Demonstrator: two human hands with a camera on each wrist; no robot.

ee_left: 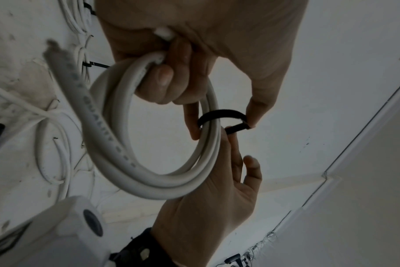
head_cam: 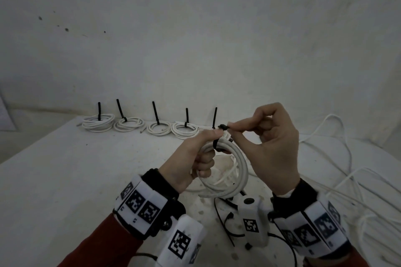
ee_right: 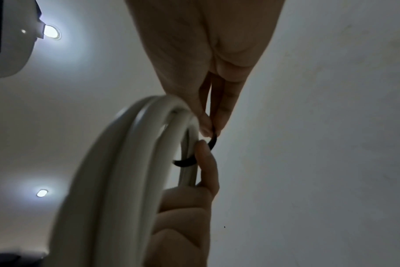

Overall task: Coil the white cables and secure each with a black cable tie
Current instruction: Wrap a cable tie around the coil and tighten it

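From the head view, the left hand (head_cam: 195,158) gripped a coiled white cable (head_cam: 227,171) above the table (head_cam: 65,180), fingers curled through its loop to keep the turns bunched, while the right hand (head_cam: 267,145) pinched the black cable tie (head_cam: 218,136) at the coil's twelve o'clock; finished coils (head_cam: 138,124) lay in a row toward eleven o'clock. The left wrist view showed the tie looped slackly round the strands, probably not yet cinched. In the dim right wrist view, thumb and forefinger appeared to be squeezing the tie's end, seemingly to draw it snug.
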